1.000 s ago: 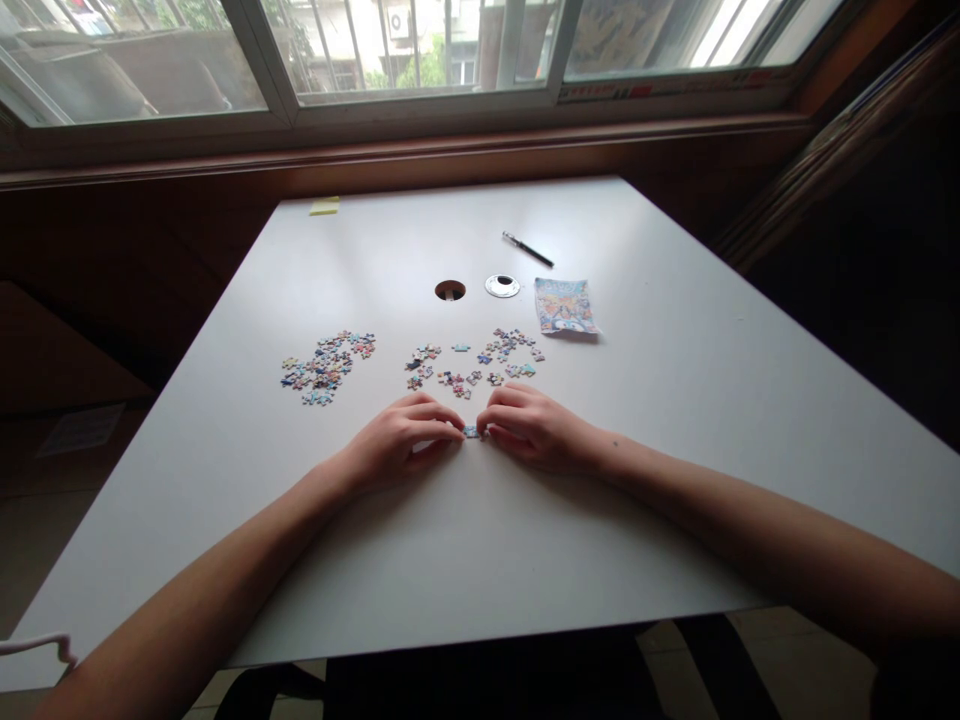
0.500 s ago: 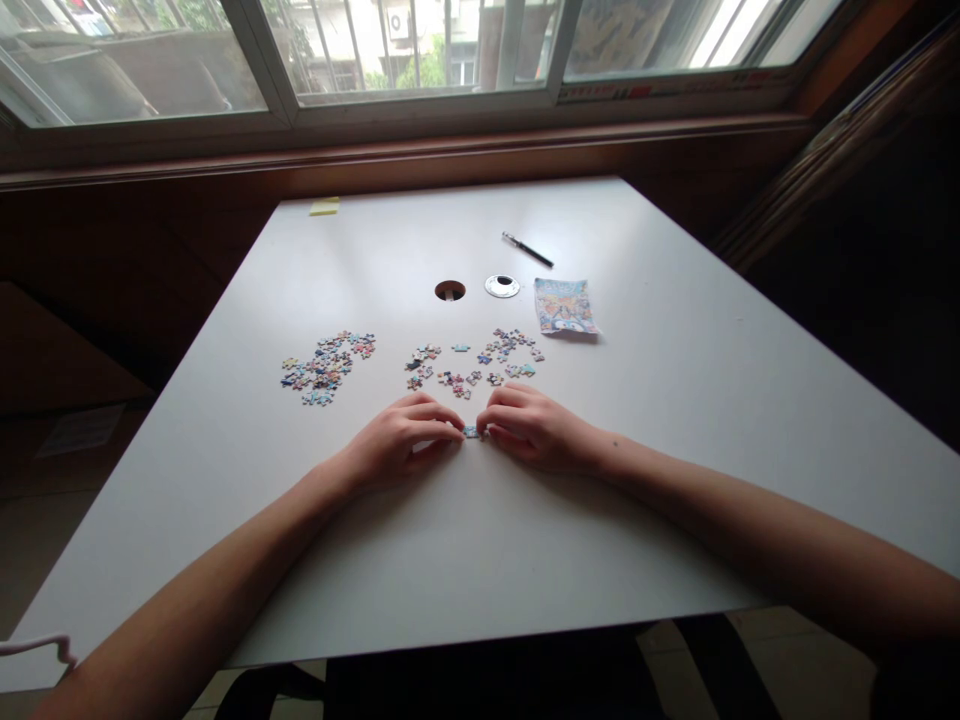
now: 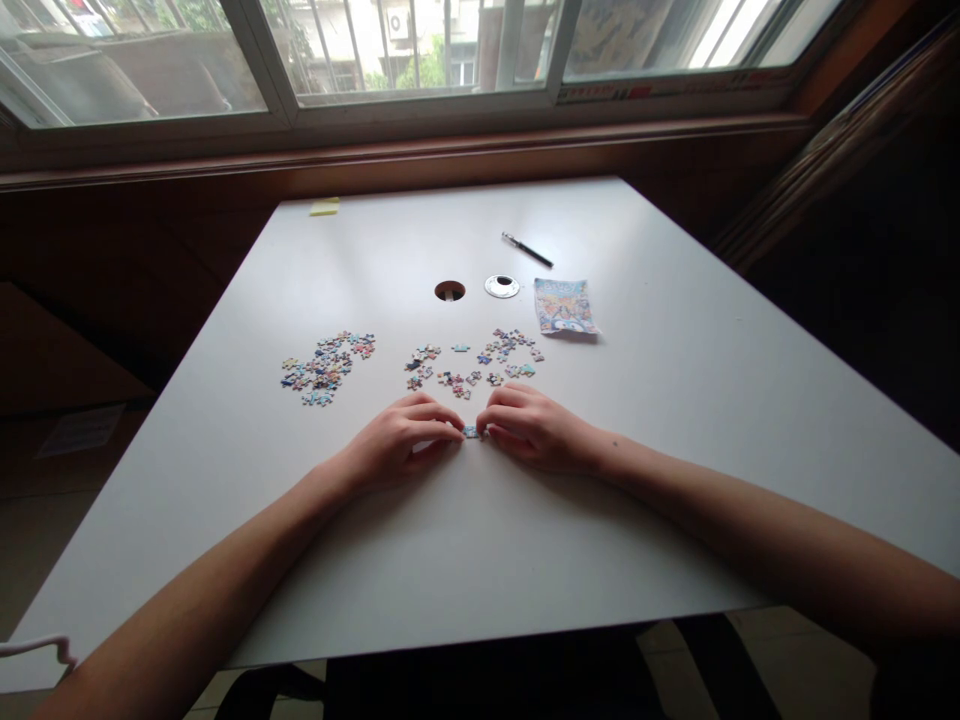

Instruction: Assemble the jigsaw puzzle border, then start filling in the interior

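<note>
Small blue jigsaw puzzle pieces (image 3: 471, 432) lie on the white table (image 3: 480, 560), between the fingertips of both hands. From the left, my left hand (image 3: 405, 435) is closed, thumb and fingers pinching their edge. On the other side my right hand (image 3: 529, 425) is closed in the same way, its fingertips partly covering them. Just beyond the hands lie loose puzzle pieces (image 3: 454, 382) in small clusters. A denser pile of puzzle pieces (image 3: 326, 368) rests farther left.
A creased picture sheet (image 3: 565, 306) lies right of the clusters. Behind are a black pen (image 3: 528, 249), a round metal cover (image 3: 502, 287) and a cable hole (image 3: 450, 291) in the tabletop. A yellow sticky note (image 3: 325, 207) is near the back left corner.
</note>
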Tool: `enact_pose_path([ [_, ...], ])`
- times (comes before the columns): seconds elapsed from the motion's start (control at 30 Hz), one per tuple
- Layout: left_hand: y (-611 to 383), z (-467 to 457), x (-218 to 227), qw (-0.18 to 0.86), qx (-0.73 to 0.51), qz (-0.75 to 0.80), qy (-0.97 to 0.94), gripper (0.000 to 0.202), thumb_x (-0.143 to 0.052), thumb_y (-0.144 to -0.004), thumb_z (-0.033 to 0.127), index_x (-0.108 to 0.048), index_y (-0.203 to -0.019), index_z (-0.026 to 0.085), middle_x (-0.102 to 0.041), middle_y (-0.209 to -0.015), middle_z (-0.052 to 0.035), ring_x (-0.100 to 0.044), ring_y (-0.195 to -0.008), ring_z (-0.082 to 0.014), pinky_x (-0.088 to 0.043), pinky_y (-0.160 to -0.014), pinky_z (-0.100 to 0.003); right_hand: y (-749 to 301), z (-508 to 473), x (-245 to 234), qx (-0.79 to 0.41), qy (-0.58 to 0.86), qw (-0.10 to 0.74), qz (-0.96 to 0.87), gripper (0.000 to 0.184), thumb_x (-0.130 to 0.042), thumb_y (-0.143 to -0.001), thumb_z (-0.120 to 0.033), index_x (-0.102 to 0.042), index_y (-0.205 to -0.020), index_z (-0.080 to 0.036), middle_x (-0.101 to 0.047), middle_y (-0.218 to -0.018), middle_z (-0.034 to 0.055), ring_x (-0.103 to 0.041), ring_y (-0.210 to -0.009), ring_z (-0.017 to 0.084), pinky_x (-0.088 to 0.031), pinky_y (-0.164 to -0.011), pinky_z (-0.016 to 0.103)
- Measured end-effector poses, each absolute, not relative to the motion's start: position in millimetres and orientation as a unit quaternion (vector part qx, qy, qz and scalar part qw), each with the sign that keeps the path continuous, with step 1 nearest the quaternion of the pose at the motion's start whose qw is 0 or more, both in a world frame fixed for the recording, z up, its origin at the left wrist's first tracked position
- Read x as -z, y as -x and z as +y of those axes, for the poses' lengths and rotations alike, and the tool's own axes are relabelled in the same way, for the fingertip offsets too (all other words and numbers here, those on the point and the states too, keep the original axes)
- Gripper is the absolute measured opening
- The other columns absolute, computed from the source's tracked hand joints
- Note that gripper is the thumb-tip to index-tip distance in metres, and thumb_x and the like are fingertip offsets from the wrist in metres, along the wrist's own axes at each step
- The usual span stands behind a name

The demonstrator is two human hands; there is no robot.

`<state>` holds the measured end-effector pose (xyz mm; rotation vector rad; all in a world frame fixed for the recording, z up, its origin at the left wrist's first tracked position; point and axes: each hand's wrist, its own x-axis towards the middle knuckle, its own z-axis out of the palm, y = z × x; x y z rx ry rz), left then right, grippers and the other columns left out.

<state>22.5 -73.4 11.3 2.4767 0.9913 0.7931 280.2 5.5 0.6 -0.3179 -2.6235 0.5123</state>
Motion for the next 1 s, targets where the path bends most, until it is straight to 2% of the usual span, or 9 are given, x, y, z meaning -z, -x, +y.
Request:
enact_pose_path([
  [1.0, -22.8, -73.3, -11.7, 0.181, -0.276, 0.353, -0.876, 0.021, -0.056, -0.097, 0.020, -0.072, -0.109, 0.023, -0.073, -0.113, -0.0079, -0.062, -0.101, -0.0194, -0.053, -0.092, -0.036, -281.0, 4.9, -1.1, -0.187, 0.119, 0.220, -0.950, 0.016, -0.051, -0.097, -0.018, -0.065, -0.104, -0.020, -0.060, -0.091, 0.0069, -0.053, -0.085, 0.018, -0.045, -0.080, 0.032],
])
